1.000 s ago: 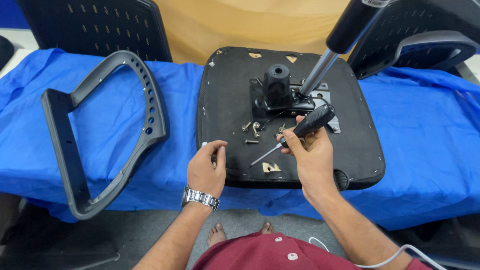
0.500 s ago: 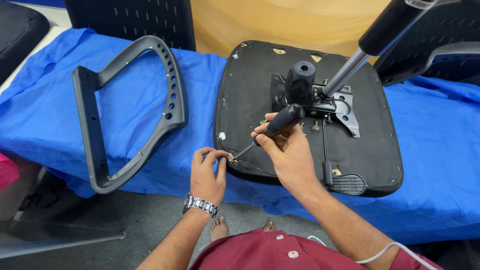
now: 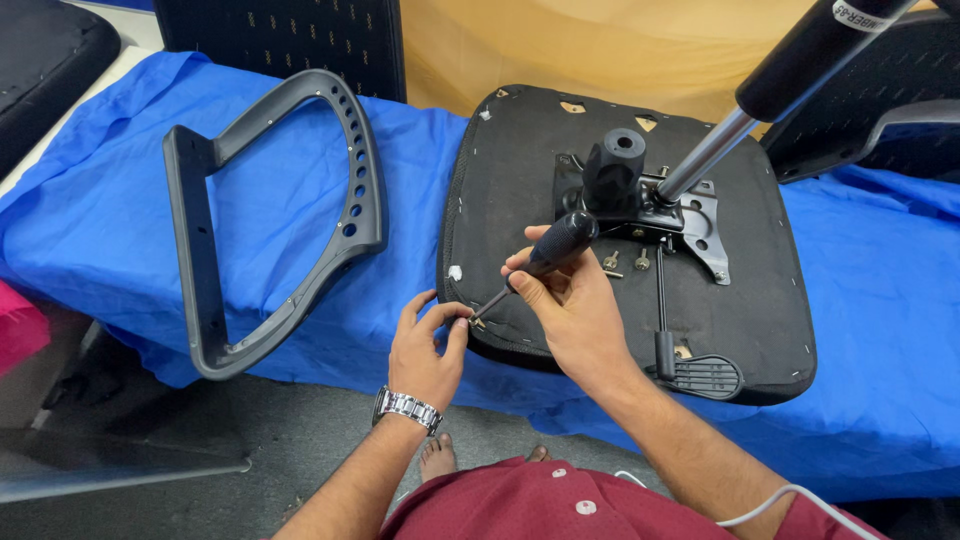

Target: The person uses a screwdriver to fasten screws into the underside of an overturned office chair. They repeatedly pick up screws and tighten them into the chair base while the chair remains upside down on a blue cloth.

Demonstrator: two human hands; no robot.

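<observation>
A black office chair seat [image 3: 760, 330] lies upside down on a blue cloth [image 3: 110, 220]. Its metal mechanism [image 3: 640, 200] and gas cylinder [image 3: 790, 80] stick up from the middle. My right hand [image 3: 570, 300] grips a black-handled screwdriver [image 3: 545, 255], tip pointing down-left at the seat's near left edge. My left hand [image 3: 428, 345], with a metal wristwatch, pinches a small screw [image 3: 470, 320] at that tip. Loose screws [image 3: 625, 262] lie on the seat beside the mechanism.
A grey plastic armrest frame [image 3: 300, 220] lies on the cloth to the left. Black mesh chair parts stand behind [image 3: 290, 40] and at the far right [image 3: 880, 110]. Another black seat [image 3: 40, 60] sits at upper left. Grey floor lies below the table edge.
The view has shifted left. My right hand carried the screwdriver from the seat's middle toward its near left edge, and my left hand moved along the edge to meet the tip with a screw.
</observation>
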